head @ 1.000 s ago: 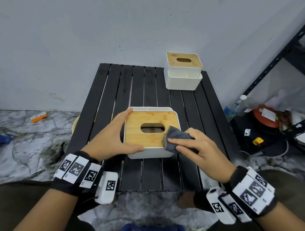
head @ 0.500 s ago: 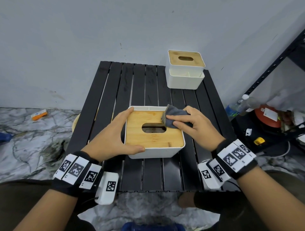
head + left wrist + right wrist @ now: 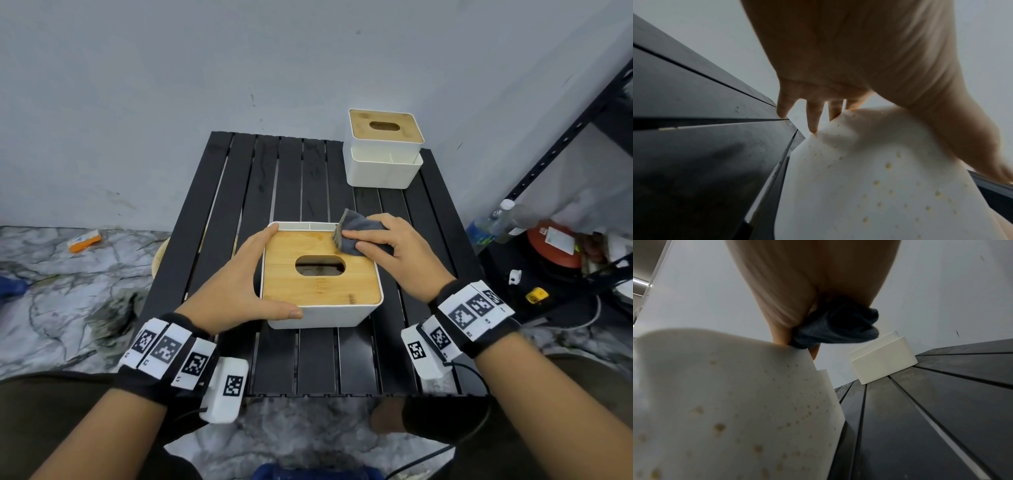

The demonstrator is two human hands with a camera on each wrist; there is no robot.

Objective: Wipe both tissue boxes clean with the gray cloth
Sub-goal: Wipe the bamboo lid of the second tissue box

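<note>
Head view: the near tissue box [image 3: 322,294], white with a bamboo lid, sits at the middle of the black slatted table [image 3: 239,192]. The left hand [image 3: 236,287] braces this box: its fingers are spread along the left wall up to the far left corner, and the thumb lies flat across the near front edge. The fingers are straight and open wide against the box, not curled round it.

The right hand [image 3: 394,253] holds the gray cloth [image 3: 358,233] bunched under its fingers and presses it on the far right corner of the bamboo lid. One frayed edge of the cloth sticks up past the fingertips. The lid's oval slot lies clear of the cloth.

The second tissue box [image 3: 383,150], of the same make, stands at the far right corner of the table against the wall, well apart from both hands.

Left wrist view: the fingers [image 3: 813,116] point down along the white wall of the near box, which carries small brownish spots. Whether the little finger touches the table or only hangs near it cannot be told from this angle.

Right wrist view: the cloth is wadded in the grip above the box's top edge, and the right wall shows the same spotting.

Beside the table on the right stand a dark metal rack [image 3: 565,137] and a plastic bottle [image 3: 496,222].
</note>
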